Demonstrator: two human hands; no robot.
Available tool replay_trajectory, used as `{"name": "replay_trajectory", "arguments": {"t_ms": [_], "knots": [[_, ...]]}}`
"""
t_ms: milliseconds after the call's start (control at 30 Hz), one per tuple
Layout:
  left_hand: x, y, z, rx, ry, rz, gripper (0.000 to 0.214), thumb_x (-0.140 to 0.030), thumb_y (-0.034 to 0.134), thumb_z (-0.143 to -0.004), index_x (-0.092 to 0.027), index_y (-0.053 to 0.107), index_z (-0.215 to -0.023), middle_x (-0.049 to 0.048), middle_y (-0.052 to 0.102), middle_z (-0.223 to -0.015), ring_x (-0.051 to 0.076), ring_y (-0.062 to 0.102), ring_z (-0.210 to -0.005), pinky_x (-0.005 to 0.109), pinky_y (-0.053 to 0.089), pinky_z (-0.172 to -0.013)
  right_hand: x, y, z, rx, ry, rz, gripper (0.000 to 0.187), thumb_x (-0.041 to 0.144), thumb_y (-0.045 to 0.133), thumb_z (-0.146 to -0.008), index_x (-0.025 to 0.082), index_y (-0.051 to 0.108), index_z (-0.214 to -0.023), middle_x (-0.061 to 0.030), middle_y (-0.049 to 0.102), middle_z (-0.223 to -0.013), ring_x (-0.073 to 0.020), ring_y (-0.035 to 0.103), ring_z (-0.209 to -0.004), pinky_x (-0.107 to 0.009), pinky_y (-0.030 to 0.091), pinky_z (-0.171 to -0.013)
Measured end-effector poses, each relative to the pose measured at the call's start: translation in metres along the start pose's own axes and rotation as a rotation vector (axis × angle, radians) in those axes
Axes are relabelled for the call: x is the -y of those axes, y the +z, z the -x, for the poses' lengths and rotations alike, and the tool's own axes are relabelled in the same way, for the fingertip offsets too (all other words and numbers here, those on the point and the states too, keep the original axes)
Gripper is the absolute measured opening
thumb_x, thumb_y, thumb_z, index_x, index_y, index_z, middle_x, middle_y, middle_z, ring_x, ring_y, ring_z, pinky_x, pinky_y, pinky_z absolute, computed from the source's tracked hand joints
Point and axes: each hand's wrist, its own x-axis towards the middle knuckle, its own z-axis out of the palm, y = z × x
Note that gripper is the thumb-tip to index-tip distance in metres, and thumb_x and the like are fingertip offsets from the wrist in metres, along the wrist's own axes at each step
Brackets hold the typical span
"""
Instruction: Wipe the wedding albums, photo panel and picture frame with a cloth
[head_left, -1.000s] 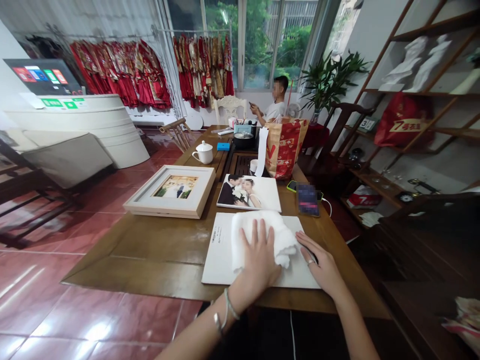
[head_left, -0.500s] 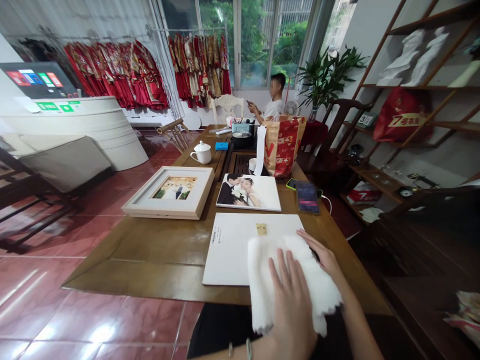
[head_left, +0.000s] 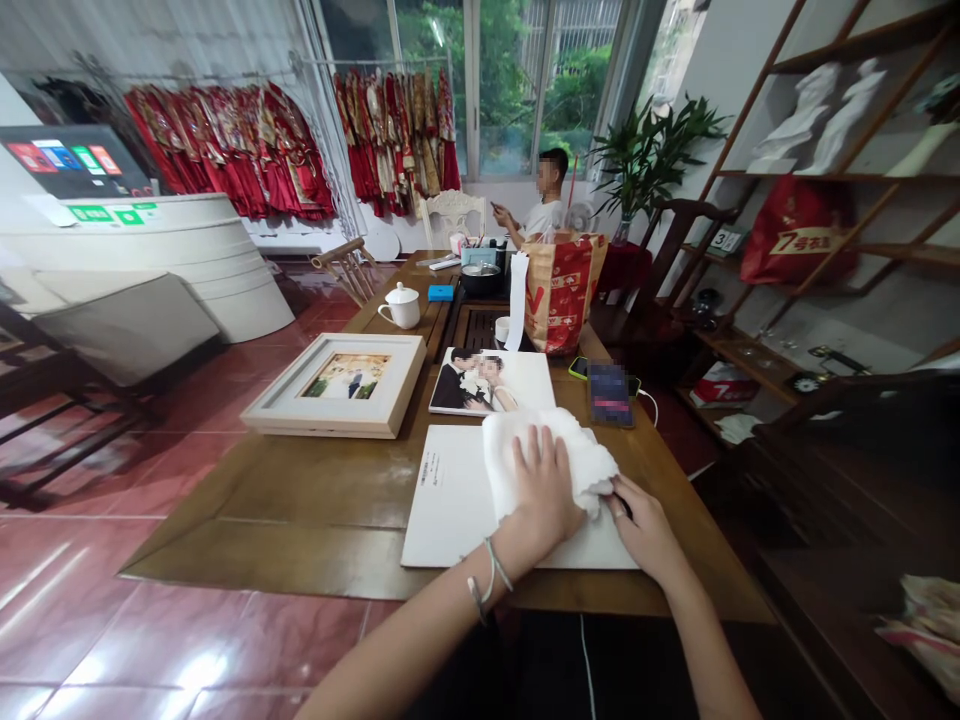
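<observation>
Leftmost on the wooden table (head_left: 300, 500) lies a framed photo (head_left: 337, 383), far from the person. Nearer, and right of it, a white album (head_left: 446, 500) lies flat by the near edge. A white cloth (head_left: 581, 455) sits bunched on the album's far right part. The left hand (head_left: 544, 490) lies flat on the cloth with its fingers spread, pressing it down. Just right of it, the right hand (head_left: 645, 520) rests on the album's near right corner, its fingertips touching the cloth's edge; whether they pinch it I cannot tell. Beyond them lie a photo book (head_left: 517, 380) and, further right, a phone (head_left: 607, 395).
</observation>
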Motion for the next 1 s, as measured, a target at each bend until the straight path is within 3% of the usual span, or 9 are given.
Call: {"name": "replay_trajectory", "arguments": {"t_ms": [233,500,600,700,867,1000], "knots": [[0.022,-0.006,0.005,0.018,-0.015,0.039,0.079,-0.038,0.059,-0.082,-0.014,0.022,-0.147,0.0137,0.014,-0.155,0.033,0.009,-0.142,0.054,0.016,-0.112,0.004,0.0,0.0,-0.002,-0.01,-0.013,0.036,0.025,0.043,-0.09,0.023,0.064,-0.119,-0.0066,0.057,-0.133,-0.0248,0.05,-0.127,-0.044,0.041,-0.107],[0.094,-0.004,0.035,0.0,-0.189,0.034,0.077,-0.019,0.056,-0.078,-0.019,0.021,-0.147,0.0098,0.013,-0.155,0.03,0.008,-0.142,0.051,0.017,-0.112,0.01,-0.002,-0.001,0.039,-0.01,-0.005,0.038,0.025,0.039,-0.093,0.02,0.059,-0.125,-0.0075,0.055,-0.136,-0.0229,0.047,-0.129,-0.046,0.037,-0.11],[0.11,0.003,0.045,-0.046,-0.166,0.017,0.079,-0.012,0.053,-0.075,-0.021,0.022,-0.147,0.0076,0.012,-0.156,0.027,0.006,-0.143,0.048,0.013,-0.113,0.008,-0.002,0.0,0.036,-0.009,-0.009,0.038,0.025,0.039,-0.093,0.02,0.059,-0.125,-0.0073,0.055,-0.136,-0.0223,0.047,-0.13,-0.045,0.036,-0.111],[0.106,0.01,0.063,-0.059,-0.121,0.009,0.087,-0.008,0.053,-0.069,-0.024,0.02,-0.148,0.0056,0.007,-0.156,0.026,0.0,-0.143,0.049,0.01,-0.114,0.009,-0.002,0.0,0.037,0.001,-0.015,0.038,0.025,0.04,-0.093,0.02,0.059,-0.125,-0.007,0.054,-0.137,-0.0221,0.046,-0.13,-0.045,0.037,-0.111],[0.079,0.015,0.108,-0.004,-0.08,0.006,0.103,-0.004,0.053,-0.057,-0.026,0.013,-0.149,0.0016,-0.002,-0.156,0.026,-0.009,-0.142,0.05,0.005,-0.114,0.012,-0.003,-0.001,0.035,0.002,-0.019,0.038,0.025,0.04,-0.092,0.02,0.059,-0.124,-0.0076,0.055,-0.136,-0.0223,0.047,-0.129,-0.045,0.039,-0.109],[0.076,0.016,0.11,0.025,-0.082,0.007,0.101,-0.006,0.053,-0.058,-0.026,0.015,-0.149,0.0009,-0.002,-0.156,0.025,-0.008,-0.142,0.05,0.006,-0.114,0.011,-0.003,0.0,0.029,-0.001,-0.005,0.037,0.025,0.041,-0.092,0.019,0.06,-0.124,-0.008,0.055,-0.136,-0.0225,0.047,-0.129,-0.046,0.038,-0.11]]}}
